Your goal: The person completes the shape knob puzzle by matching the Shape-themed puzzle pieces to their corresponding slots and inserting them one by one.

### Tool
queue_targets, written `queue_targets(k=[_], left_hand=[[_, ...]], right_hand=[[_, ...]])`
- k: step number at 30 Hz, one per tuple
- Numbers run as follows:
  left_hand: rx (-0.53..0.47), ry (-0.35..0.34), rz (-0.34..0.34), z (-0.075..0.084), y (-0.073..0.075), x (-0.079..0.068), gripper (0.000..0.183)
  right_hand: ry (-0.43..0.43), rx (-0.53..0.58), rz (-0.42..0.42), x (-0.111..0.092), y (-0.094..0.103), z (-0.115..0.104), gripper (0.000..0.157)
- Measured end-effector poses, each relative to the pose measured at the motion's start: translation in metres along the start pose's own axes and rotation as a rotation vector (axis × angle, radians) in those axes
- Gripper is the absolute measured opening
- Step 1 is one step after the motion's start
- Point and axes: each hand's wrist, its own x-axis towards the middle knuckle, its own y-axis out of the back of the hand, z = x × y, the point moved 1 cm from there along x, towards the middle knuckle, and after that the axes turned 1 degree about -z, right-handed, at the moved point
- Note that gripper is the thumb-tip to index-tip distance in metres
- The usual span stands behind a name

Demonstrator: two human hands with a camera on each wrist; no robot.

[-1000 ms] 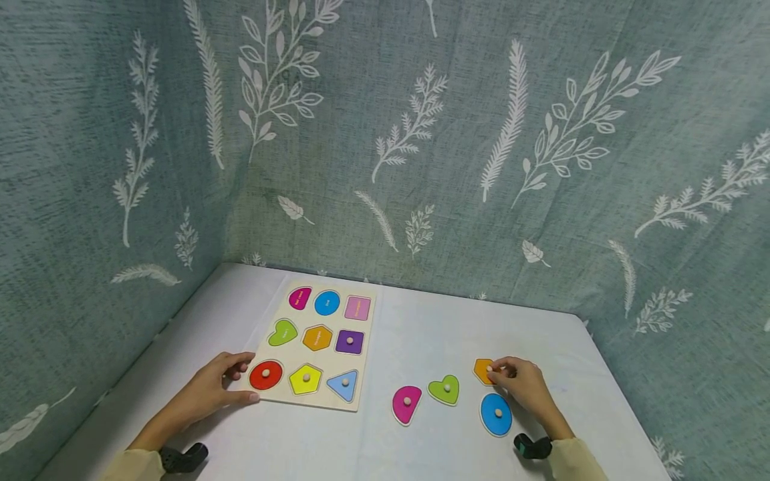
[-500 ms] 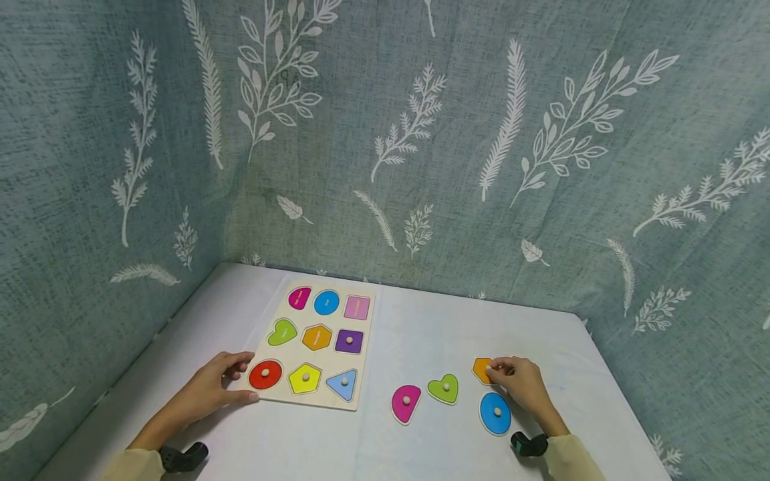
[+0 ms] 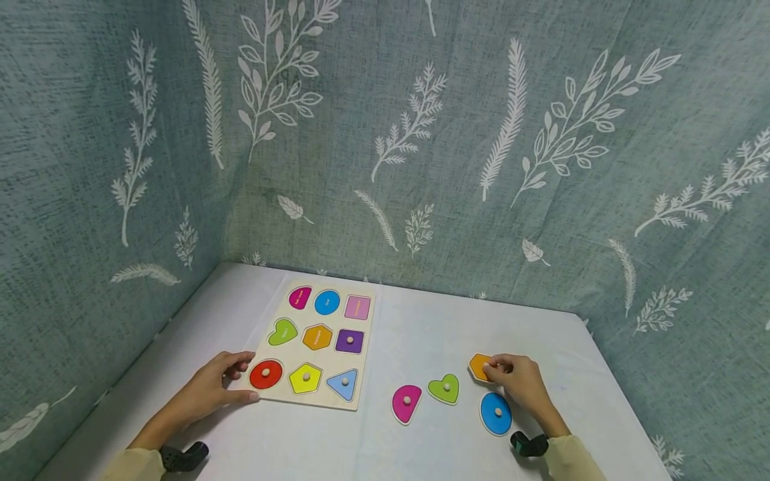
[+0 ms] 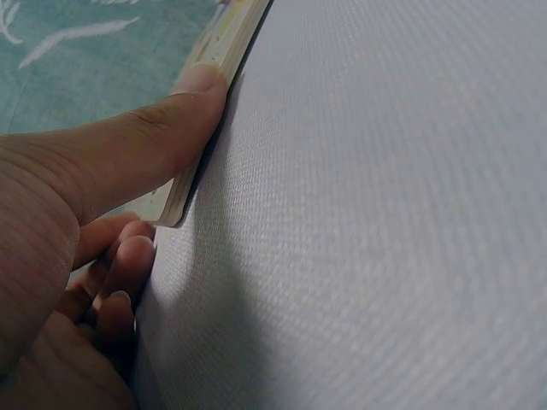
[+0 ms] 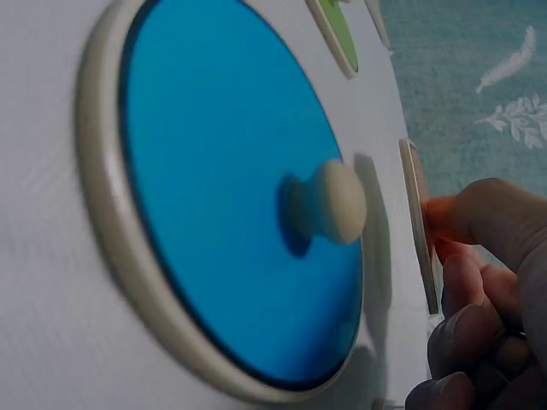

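At the near left corner of a wooden shape puzzle board (image 3: 301,399), my left hand (image 3: 207,386) holds the board between the thumb on its front edge and the fingers along its left side. In the left wrist view the thumb (image 4: 154,141) presses the edge and the other fingers curl beyond the corner. My right hand (image 3: 522,382) pinches the knob of an orange hexagon puzzle piece (image 3: 478,366), low over the table. In the right wrist view the hexagon piece (image 5: 416,213) shows edge-on at the fingertips. A blue oval piece (image 3: 490,407) lies just below this hand.
A green heart piece (image 3: 441,391) and a magenta half-round piece (image 3: 402,403) lie between board and right hand. Red circle (image 3: 260,382), yellow pentagon (image 3: 298,384), blue triangle (image 3: 341,393) and purple square (image 3: 342,347) pieces sit in the board. Patterned cloth (image 3: 373,220) walls the table.
The orange hexagon piece has shifted slightly left and away from me and turned a little, with my right hand on its knob. My left hand and the board stay put.
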Motion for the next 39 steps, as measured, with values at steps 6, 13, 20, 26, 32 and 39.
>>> queue_targets(k=[6,13,20,26,32,39], left_hand=[[-0.006,-0.01,0.013,-0.001,0.0,-0.001,0.099],[-0.01,-0.007,0.014,0.0,0.001,-0.003,0.099],[-0.019,-0.002,0.008,0.0,0.001,-0.002,0.099],[-0.015,-0.004,0.012,-0.001,0.0,-0.001,0.1],[-0.019,0.009,0.016,0.0,0.0,-0.001,0.102],[-0.011,0.002,0.009,0.0,0.0,-0.001,0.101]], right_hand=[[0.071,-0.024,0.014,0.0,0.0,-0.007,0.02],[0.098,0.01,-0.003,0.0,-0.003,-0.013,0.02],[0.102,0.044,-0.014,0.001,-0.009,-0.02,0.02],[0.133,0.068,-0.023,0.004,-0.017,-0.028,0.018],[0.169,0.067,-0.027,0.003,-0.029,-0.037,0.014],[0.196,0.105,-0.061,0.006,-0.042,-0.045,0.012]])
